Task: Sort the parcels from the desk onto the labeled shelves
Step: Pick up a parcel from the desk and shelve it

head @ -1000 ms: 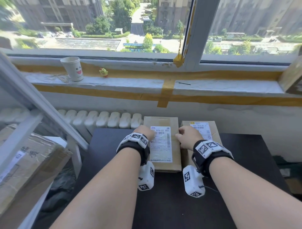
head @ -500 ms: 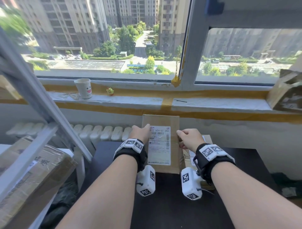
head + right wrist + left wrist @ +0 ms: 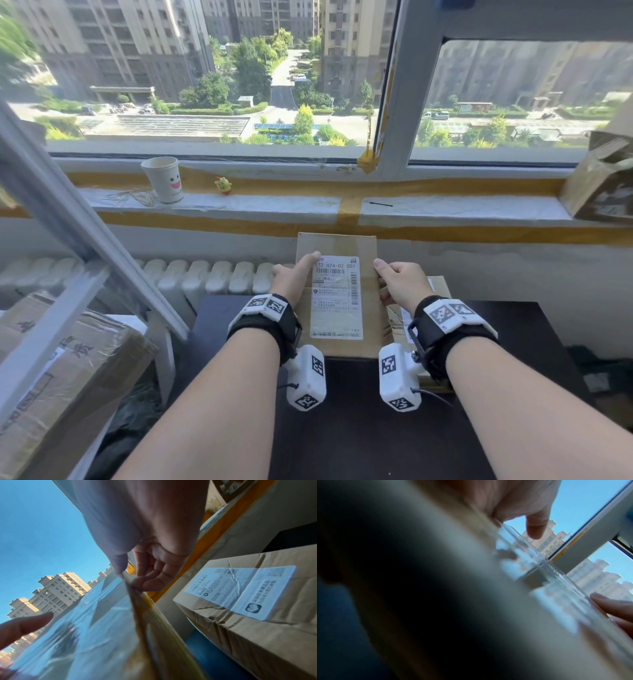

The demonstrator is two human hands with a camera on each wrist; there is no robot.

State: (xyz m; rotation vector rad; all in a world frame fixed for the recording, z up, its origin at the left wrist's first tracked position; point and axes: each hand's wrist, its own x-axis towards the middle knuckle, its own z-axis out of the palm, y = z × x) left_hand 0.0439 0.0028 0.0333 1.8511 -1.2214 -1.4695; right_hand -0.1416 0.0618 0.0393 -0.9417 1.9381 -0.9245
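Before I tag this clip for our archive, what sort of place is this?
Probably a makeshift parcel-sorting corner in a high-rise room: labelled cardboard parcels over a dark desk, a white shelf frame holding boxes, and a taped windowsill overlooking apartment towers.

Head: looks forward and down over both forearms at the desk (image 3: 342,445) and window.
Left wrist: pressed close under the parcel (image 3: 539,615), facing skyward; mostly blurred.
Right wrist: close along the parcel's right edge.
Shared: parcel, window.
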